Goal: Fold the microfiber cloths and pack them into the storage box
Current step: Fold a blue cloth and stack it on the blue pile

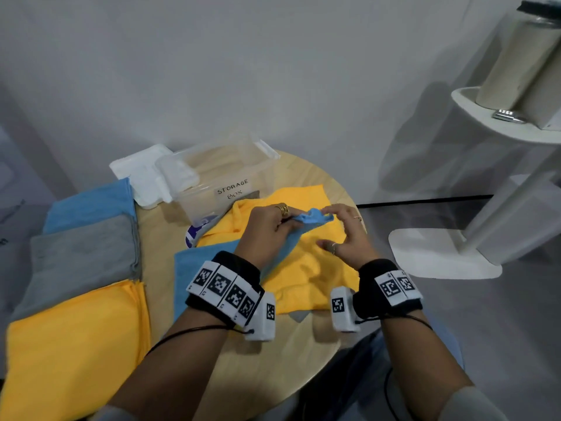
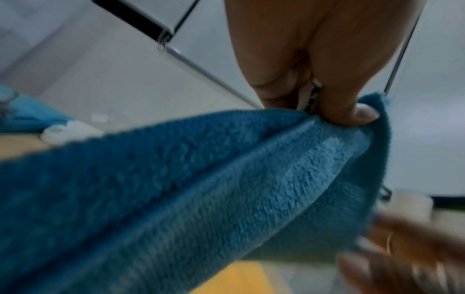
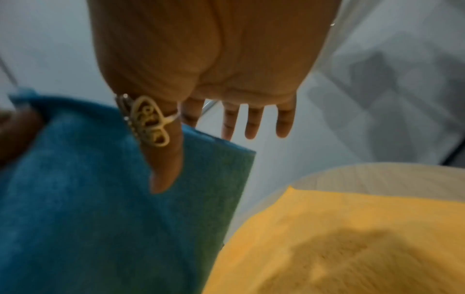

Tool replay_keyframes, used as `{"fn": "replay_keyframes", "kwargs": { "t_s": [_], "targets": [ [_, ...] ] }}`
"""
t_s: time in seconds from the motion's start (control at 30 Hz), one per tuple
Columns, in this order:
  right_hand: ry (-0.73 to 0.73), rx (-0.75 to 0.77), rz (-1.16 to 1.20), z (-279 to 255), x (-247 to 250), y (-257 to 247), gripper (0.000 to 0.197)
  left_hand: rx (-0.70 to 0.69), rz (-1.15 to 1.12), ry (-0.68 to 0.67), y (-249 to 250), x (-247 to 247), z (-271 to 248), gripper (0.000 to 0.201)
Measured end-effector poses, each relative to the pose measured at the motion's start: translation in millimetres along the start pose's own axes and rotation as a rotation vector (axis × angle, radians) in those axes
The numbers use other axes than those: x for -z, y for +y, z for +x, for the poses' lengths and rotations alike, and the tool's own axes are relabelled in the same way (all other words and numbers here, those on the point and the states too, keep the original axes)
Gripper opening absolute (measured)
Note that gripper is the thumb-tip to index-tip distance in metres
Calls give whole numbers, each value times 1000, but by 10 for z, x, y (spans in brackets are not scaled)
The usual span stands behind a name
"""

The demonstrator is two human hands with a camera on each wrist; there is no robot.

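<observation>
- Your left hand [image 1: 263, 226] pinches a raised corner of the blue cloth [image 1: 194, 265], thumb on top.
- Your right hand [image 1: 344, 230] hovers beside it, fingers straight and spread, index touching the cloth's edge.
- The cloth drapes over a yellow cloth [image 1: 306, 259]; the storage box [image 1: 218, 180] stands just behind.

Soft, even indoor light fills the head view, with faint shadows on the wall toward 2 o'clock and bowed edges. Both wrist views are dimmer and motion-blurred, worst at 5 o'clock in the left one.
</observation>
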State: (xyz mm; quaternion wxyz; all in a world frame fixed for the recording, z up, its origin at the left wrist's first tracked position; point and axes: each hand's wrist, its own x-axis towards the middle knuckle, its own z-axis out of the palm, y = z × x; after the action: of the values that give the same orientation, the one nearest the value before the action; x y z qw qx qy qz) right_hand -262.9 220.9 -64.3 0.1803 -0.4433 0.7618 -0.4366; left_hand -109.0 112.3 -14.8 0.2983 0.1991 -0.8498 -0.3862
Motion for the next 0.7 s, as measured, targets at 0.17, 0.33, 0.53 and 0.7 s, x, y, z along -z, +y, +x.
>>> {"fn": "replay_keyframes", "kwargs": {
  "t_s": [0.17, 0.33, 0.53, 0.7],
  "targets": [
    [-50, 50, 22, 206, -55, -237, 13, 26, 7, 182, 110, 580, 142, 15],
    [53, 100, -18, 594, 108, -742, 14, 263, 334, 228, -16, 1286, 515, 10],
    [150, 207, -35, 1087, 503, -1806, 12, 348, -238, 364, 364, 1935, 1075, 10],
    [23, 128, 344, 1159, 551, -2087, 16, 292, -265, 206, 519, 2214, 1135, 9]
  ]
}}
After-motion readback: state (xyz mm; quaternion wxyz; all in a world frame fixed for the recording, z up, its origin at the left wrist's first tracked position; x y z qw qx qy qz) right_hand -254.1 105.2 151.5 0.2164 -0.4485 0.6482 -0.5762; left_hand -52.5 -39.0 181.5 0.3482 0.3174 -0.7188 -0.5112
